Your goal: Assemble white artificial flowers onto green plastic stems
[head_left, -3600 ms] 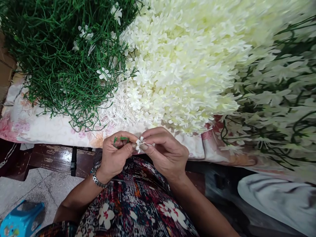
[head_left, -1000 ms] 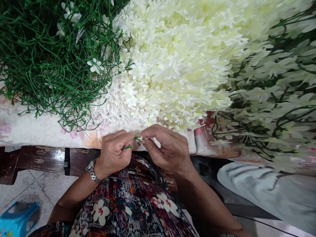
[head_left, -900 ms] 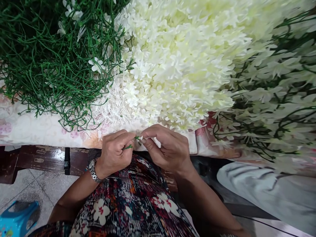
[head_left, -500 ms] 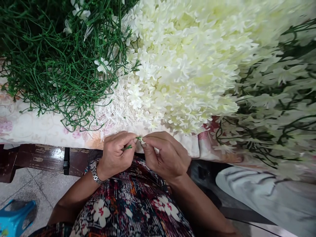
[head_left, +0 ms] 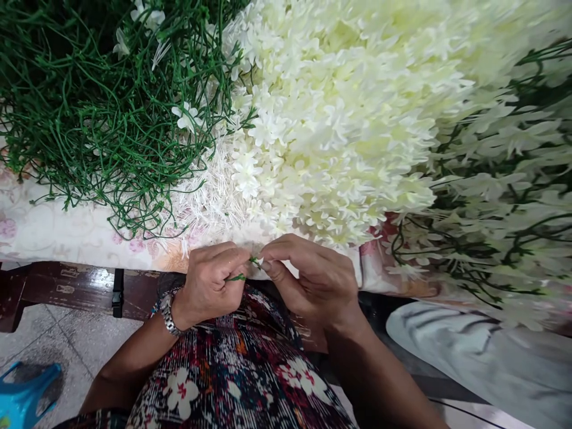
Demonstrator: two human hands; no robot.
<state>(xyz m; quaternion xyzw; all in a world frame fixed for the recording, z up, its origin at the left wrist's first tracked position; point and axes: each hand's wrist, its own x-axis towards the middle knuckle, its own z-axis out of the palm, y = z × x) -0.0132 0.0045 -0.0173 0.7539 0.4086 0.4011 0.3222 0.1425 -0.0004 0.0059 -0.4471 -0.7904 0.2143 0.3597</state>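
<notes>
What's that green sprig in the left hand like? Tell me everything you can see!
The green sprig is thin and looks like plastic. Two small bits show: one pokes out sideways from the curled fingers of the left hand, and another peeks out between the fingertips of both hands, close to the right hand. The left hand hides the rest, so I can't tell whether the bits join. It's held near the edge of the flowery cloth.

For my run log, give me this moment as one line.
left hand: holding green sprig | right hand: at sprig's tip, grip unclear | beyond hands: green stem pile left, white blossom heap centre
</notes>
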